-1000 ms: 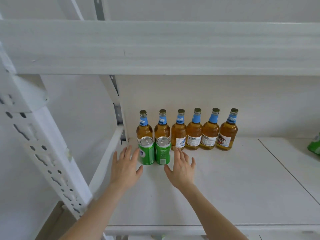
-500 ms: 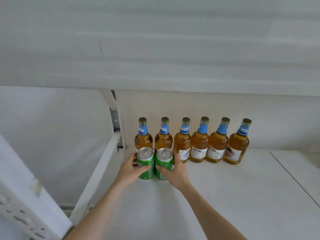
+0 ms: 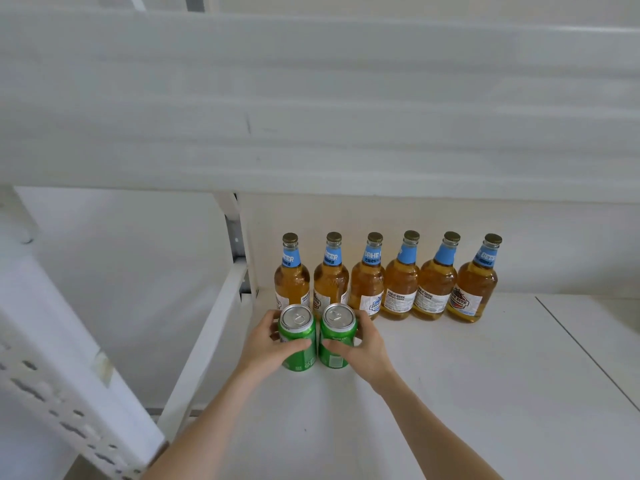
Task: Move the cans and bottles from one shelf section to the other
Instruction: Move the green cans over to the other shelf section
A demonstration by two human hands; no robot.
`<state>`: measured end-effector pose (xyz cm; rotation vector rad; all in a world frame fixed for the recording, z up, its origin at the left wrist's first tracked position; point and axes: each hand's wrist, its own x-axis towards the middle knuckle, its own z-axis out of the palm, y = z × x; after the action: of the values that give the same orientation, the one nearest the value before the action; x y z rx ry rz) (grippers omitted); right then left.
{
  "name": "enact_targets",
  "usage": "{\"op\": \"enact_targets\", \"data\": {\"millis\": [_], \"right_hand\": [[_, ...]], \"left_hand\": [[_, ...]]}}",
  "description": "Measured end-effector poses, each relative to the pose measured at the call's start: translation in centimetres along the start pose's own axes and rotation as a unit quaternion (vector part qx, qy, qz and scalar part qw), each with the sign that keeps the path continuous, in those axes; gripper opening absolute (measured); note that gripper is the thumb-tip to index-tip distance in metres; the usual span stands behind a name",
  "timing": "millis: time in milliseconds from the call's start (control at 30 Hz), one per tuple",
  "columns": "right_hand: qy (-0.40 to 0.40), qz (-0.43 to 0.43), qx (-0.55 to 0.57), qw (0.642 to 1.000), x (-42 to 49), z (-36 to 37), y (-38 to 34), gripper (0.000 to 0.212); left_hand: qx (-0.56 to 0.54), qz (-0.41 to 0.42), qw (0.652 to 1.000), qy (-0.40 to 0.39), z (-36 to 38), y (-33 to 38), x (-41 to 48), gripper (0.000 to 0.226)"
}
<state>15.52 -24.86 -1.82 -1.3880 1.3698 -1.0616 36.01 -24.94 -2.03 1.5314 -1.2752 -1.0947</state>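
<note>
Two green cans stand upright side by side on the white shelf (image 3: 450, 393). My left hand (image 3: 266, 351) grips the left can (image 3: 298, 327), fingers behind it and thumb across its front. My right hand (image 3: 363, 351) grips the right can (image 3: 337, 325) the same way. Behind them, along the back wall, several amber beer bottles (image 3: 400, 282) with blue neck labels stand in a row. The two leftmost bottles are partly hidden by the cans.
The shelf above (image 3: 311, 116) hangs low over the bottles. A white side rail (image 3: 207, 341) bounds the shelf on the left, with a perforated upright (image 3: 52, 393) nearer me. A seam (image 3: 585, 351) splits the shelf board at the right.
Both hands went from open and flat on the shelf in front of the cans to wrapped round them. The cans stand a little nearer me than before.
</note>
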Motion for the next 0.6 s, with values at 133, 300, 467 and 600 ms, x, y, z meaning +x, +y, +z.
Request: {"op": "enact_targets", "data": {"millis": [133,300,467,600], "right_hand": [[0.016,0.041,0.07,0.997,-1.7,-0.2,-0.1,0.059],[0.046,0.102,0.163,0.98,-4.5,-0.4,-0.2,0.043],[0.059,0.128,0.211,0.967,-7.6,-0.7,-1.1,0.037],[0.076,0.134,0.23,0.961,-10.1,-1.0,-1.7,0.034]], "left_hand": [[-0.022,-0.018,0.999,0.015,-0.1,-0.2,-1.7,0.047],[-0.056,-0.04,0.997,0.024,-0.2,-0.7,-4.3,0.039],[-0.096,-0.052,0.994,0.008,-0.3,-0.7,-7.7,0.045],[-0.114,-0.058,0.992,-0.016,-0.5,-0.9,-10.5,0.03]]}}
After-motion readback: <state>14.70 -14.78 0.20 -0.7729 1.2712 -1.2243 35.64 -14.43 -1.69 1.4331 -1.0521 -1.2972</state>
